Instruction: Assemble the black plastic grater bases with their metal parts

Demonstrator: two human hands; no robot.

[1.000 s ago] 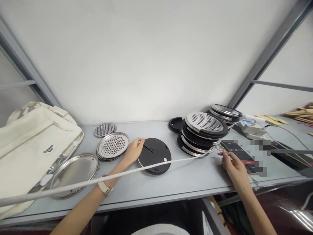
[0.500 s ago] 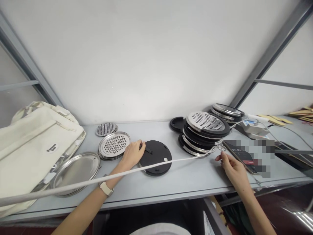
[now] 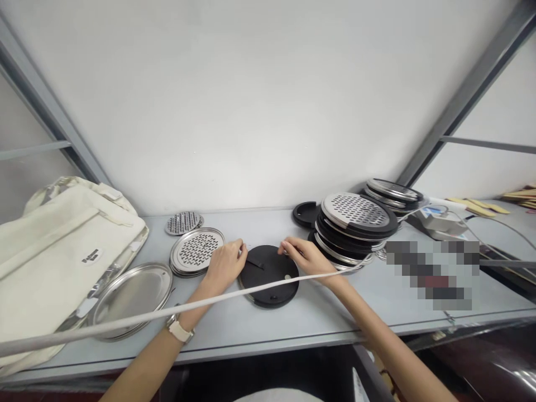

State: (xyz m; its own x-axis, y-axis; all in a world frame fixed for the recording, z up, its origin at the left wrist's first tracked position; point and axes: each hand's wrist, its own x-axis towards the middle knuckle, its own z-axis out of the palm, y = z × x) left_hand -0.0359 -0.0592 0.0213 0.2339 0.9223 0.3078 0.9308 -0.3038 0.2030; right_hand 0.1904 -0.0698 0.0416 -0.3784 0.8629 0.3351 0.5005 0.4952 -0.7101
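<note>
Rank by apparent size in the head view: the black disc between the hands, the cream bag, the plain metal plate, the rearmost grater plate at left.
1. Cream bag
2. Plain metal plate
3. Black disc
4. Rearmost grater plate

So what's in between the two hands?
A round black disc lies on the table between the left hand and the right hand, with a white cord crossing in front. The head view shows it.

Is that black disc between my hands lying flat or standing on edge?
Lying flat: the black disc shows its broad round face turned upward, low against the gray table.
</note>
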